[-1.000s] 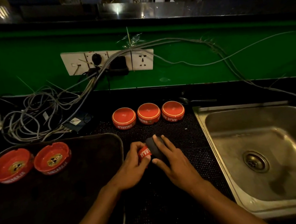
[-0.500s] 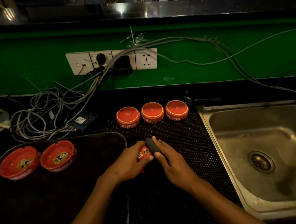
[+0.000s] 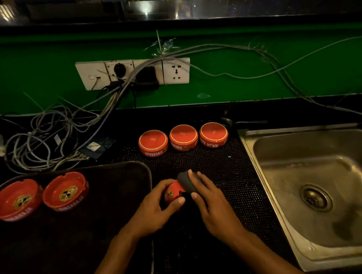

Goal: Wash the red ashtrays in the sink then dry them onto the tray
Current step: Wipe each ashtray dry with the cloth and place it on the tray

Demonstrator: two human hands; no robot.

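My left hand (image 3: pixel 154 208) grips a red ashtray (image 3: pixel 173 192) tilted on its side above the black mat. My right hand (image 3: pixel 209 198) holds a dark cloth (image 3: pixel 185 181) pressed against that ashtray. Two red ashtrays (image 3: pixel 16 202) (image 3: pixel 66 191) sit upright at the far left of the dark tray (image 3: pixel 113 177). Three more ashtrays (image 3: pixel 153 143) (image 3: pixel 183 137) (image 3: pixel 213 134) stand upside down in a row at the back of the mat. The steel sink (image 3: pixel 271 194) lies to the right, with no water showing in it.
A tangle of grey cables (image 3: pixel 42 140) lies at the back left, running up to wall sockets (image 3: pixel 133 72) on the green wall. A dark spoon (image 3: pixel 236 122) rests behind the sink. The black perforated mat (image 3: pixel 223 166) covers the counter between tray and sink.
The held ashtray has turned in my hands, its inside with the emblem now showing. The cloth has shifted over its rim. Both hands stay in about the same place.
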